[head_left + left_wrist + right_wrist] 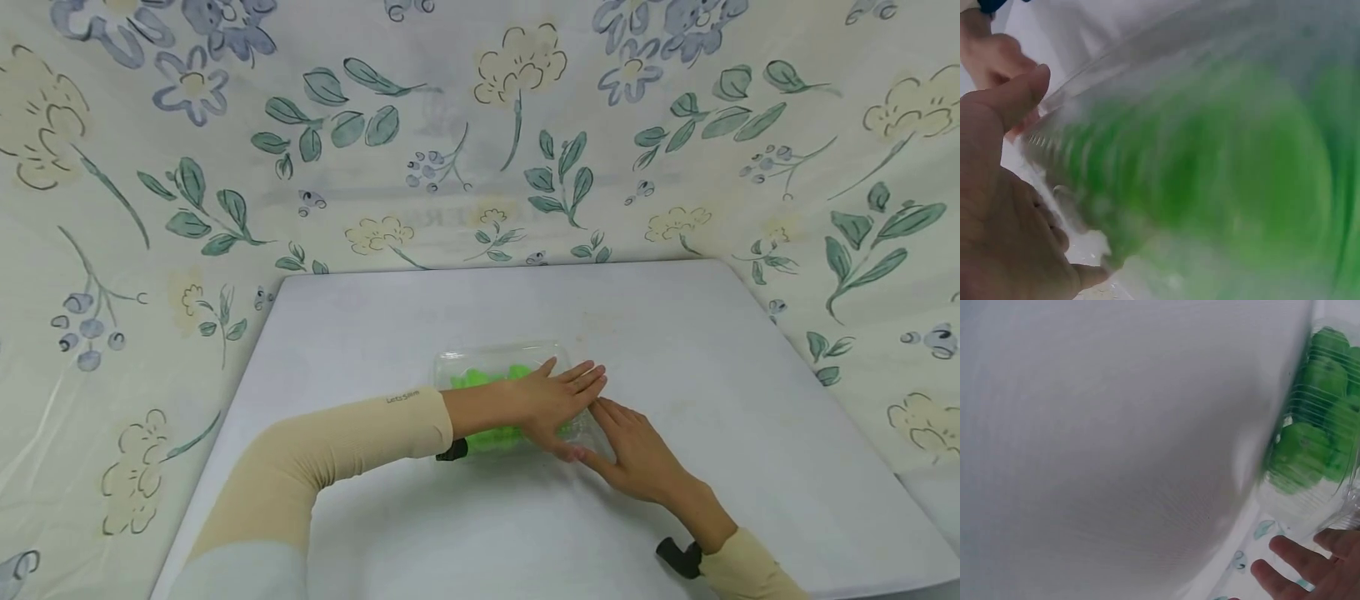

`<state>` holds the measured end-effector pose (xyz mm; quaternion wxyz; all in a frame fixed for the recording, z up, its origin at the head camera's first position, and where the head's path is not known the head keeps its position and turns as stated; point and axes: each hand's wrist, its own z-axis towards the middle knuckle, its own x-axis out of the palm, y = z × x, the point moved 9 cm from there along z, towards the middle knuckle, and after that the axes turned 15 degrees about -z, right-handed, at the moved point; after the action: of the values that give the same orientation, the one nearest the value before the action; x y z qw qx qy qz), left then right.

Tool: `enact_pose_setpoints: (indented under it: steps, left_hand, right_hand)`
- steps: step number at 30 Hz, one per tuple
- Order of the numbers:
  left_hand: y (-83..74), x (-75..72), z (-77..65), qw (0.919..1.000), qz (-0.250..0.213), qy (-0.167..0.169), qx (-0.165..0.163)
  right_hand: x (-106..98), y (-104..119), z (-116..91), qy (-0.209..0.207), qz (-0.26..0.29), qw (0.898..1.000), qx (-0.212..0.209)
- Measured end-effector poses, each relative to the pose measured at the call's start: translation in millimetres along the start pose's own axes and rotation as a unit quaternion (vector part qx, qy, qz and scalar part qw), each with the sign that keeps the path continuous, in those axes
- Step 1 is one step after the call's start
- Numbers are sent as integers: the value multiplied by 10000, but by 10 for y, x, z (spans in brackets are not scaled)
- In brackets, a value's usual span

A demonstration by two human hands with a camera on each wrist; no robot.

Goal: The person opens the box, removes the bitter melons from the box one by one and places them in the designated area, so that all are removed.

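Note:
A clear plastic clamshell box point(495, 357) lies on the white table, in front of me near the middle. Through its ribbed wall in the right wrist view show several round, bright green apple-like fruits point(1300, 453). My left hand point(555, 404) lies flat across the right part of the lid, with straight fingers pointing to the right. At the box's right end is my right hand point(637, 450), its extended fingertips close to the left hand's fingertips and thumb. In the left wrist view, the left thumb point(1022, 94) stands apart from the fingers beside the blurred box wall.
The white-covered table point(360, 317) reaches back to a floral-patterned curtain point(450, 167), which also hangs along both sides. Black wrist-worn pieces point(678, 557) stick out near both sleeves. My left forearm crosses in front of the box's left part.

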<state>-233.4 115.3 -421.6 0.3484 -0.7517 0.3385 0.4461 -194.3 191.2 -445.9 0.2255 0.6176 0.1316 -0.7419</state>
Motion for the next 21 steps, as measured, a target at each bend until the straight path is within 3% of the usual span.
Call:
enact_pose_setpoints:
  steps: [12, 17, 21]
  left_hand:
    - [19, 115, 27, 9974, 245, -629, 236]
    - [18, 133, 20, 9957, 167, -841, 357]
    - [3, 129, 10, 9944, 147, -958, 422]
  right_hand:
    - [55, 1, 15, -52, 292, 9995, 116]
    - [74, 18, 21, -67, 912, 9956, 196]
    - [117, 44, 13, 11, 1789, 9835, 262]
